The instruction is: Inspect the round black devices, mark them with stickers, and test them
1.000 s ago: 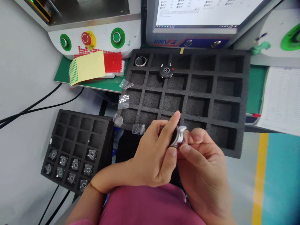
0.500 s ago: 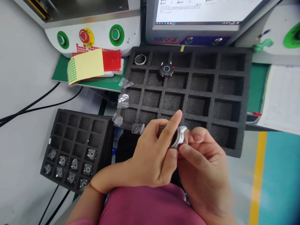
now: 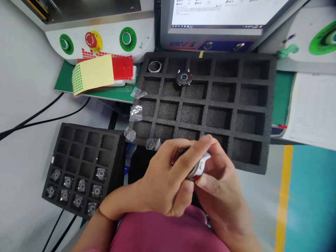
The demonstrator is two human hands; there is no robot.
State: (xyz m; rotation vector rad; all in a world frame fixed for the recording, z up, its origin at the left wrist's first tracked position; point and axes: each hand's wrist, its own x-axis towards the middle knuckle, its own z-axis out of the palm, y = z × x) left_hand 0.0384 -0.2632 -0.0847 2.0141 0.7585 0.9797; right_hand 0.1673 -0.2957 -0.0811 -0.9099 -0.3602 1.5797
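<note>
A small round silver watch case (image 3: 199, 167) sits just below the centre of the frame, pinched between both hands above the near edge of a large black foam tray (image 3: 265, 115). The left hand (image 3: 162, 182) curls its fingers (image 3: 193, 155) over the top of the case, thumb and forefinger closed on it. The right hand (image 3: 223, 189) grips the case from the other side, its fingertips pressed against the silver rim. Both hands are closed tight on the case; most of it is hidden by the fingers.

In the tray's top row, a ring-shaped part (image 3: 154, 66) lies in the left corner cell, and a dark round part (image 3: 183, 77) rests on the divider just right of it. Scraps of clear film (image 3: 136, 112) cling to the tray's left edge.

At lower left, a smaller foam tray (image 3: 78, 140) holds grey metal pieces (image 3: 78, 192) in its near rows.

At upper left, a white machine panel carries two green buttons (image 3: 126, 38) and a red stop button (image 3: 90, 39). Below them lie sticker sheets (image 3: 97, 71) in yellow, green and red. At top centre a screen's frame (image 3: 210, 44) bears a logo that seems to read "HIRA", partly blurred. The text on the screen is too small to read.
</note>
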